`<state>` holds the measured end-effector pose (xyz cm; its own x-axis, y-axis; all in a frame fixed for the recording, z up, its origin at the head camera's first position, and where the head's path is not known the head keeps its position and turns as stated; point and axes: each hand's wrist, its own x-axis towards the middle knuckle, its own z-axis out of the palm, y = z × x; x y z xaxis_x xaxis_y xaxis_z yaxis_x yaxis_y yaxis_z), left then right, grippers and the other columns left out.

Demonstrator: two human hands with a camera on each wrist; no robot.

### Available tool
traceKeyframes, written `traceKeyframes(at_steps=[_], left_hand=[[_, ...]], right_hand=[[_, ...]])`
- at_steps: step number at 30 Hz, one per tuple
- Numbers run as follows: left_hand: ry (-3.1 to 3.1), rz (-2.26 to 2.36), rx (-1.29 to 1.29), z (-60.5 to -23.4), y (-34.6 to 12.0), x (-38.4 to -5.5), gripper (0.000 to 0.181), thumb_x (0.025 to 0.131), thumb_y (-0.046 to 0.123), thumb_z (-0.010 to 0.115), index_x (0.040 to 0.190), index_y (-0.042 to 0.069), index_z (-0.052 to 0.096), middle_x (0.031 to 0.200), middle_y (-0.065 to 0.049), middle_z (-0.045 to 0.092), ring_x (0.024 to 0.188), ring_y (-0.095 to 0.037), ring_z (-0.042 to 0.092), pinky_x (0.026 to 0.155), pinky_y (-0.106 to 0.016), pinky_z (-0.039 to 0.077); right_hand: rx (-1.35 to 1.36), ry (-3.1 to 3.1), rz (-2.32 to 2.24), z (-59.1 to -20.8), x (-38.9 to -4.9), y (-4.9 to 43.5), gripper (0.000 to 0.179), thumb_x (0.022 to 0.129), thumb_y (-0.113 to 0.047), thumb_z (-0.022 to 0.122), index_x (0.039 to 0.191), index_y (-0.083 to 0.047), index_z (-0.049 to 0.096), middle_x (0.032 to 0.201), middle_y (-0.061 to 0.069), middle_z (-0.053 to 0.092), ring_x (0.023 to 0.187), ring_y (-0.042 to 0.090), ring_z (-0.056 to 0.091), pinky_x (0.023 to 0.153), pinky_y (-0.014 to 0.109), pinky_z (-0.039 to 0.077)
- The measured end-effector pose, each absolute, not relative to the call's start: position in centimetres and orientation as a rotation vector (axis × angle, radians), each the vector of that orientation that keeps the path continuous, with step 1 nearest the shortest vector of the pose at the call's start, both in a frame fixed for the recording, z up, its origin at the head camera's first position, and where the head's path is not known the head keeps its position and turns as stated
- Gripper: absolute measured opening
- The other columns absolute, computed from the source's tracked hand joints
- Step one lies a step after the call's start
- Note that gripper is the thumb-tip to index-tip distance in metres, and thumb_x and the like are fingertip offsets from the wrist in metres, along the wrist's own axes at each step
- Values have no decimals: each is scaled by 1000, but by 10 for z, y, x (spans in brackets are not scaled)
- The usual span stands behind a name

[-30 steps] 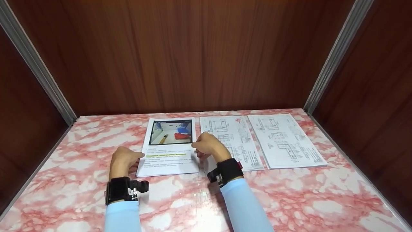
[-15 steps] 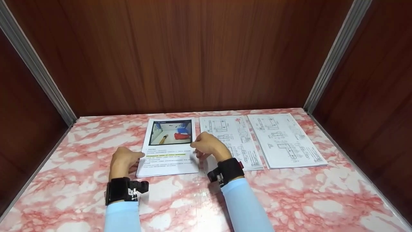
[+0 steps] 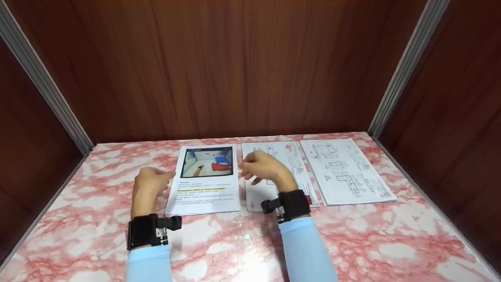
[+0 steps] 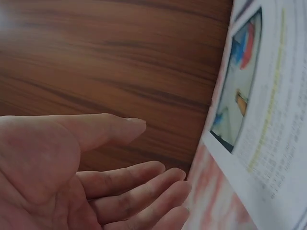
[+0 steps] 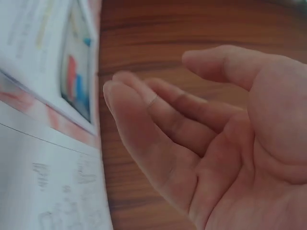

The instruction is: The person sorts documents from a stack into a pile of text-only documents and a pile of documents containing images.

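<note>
A stack of printed paper (image 3: 207, 196) with a colour photo at its top and a yellow highlighted line lies flat on the table. Beside its left edge hovers my left hand (image 3: 150, 186), thumb and fingers apart with nothing between them; the left wrist view shows its palm (image 4: 43, 167) bare. My right hand (image 3: 266, 166) is raised above the middle stack of drawings (image 3: 291, 168), partly covering it. In the right wrist view its fingers (image 5: 144, 129) are loosely bent and hold nothing. Another stack of drawings (image 3: 348, 172) lies to the right, away from both hands.
The table (image 3: 219, 250) has a red and white marbled top. Brown wood-grain panels (image 3: 242, 70) stand at its back and both sides, with grey metal posts (image 3: 411, 66) at the corners.
Both hands have come away from the edges of the photo-topped stack and risen. The right hand has also shifted right, its fingers loosening. The paper stacks have stayed in place.
</note>
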<state>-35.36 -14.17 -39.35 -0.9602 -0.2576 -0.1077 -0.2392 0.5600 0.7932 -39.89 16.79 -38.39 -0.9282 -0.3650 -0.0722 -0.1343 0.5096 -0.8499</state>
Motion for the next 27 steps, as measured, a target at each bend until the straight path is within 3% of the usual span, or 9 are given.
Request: traceKeyframes(at_steps=[5,10,13,17,21,24,27], left_hand=[[-2611,-1335,316,-372,-112,-348,44,90,35,61,118,1,67,116,-19,65,103,-33,61,87,-45,46],[-2371,-1348,165,-363,-59,-349,26,89,23,65,106,4,72,101,-13,69,93,-27,63,81,-42,49],[-2165,-1417,-81,-369,-16,-355,16,92,17,66,102,7,73,95,-7,69,88,-20,63,79,-37,49],[-1937,-1572,-425,-380,48,-362,13,95,16,64,99,8,73,91,-1,70,85,-12,63,78,-31,51],[-1854,-1734,-502,-391,105,-358,13,96,14,61,100,7,72,90,-2,71,83,-9,64,74,-28,53],[-1882,-1828,-455,-402,142,-354,11,94,11,62,100,9,72,90,0,70,82,-8,62,72,-26,53],[-1977,-1910,-399,-417,175,-349,12,92,9,64,100,13,72,90,3,69,82,-6,60,76,-26,51]], right_hand=[[-555,2561,-1471,-358,-387,206,22,95,-21,59,105,-3,67,89,16,69,83,32,67,63,38,56],[-625,2726,-1652,-333,-373,262,20,97,-20,59,105,-3,68,88,18,67,80,32,64,60,37,55],[-576,2867,-1784,-326,-367,308,24,98,-22,59,107,-1,67,87,14,67,76,25,63,58,31,53],[-275,2855,-2196,-325,-359,374,26,96,-20,62,108,3,67,82,8,68,70,15,62,57,24,51],[129,2583,-2726,-333,-354,422,16,92,-12,67,99,2,70,73,5,67,63,11,62,54,19,50],[434,2566,-2762,-347,-353,448,10,91,-13,67,95,-4,71,70,-1,67,64,9,61,57,17,49],[736,2728,-2452,-366,-350,469,10,93,-19,64,97,-13,70,75,-10,66,72,6,59,65,17,46]])
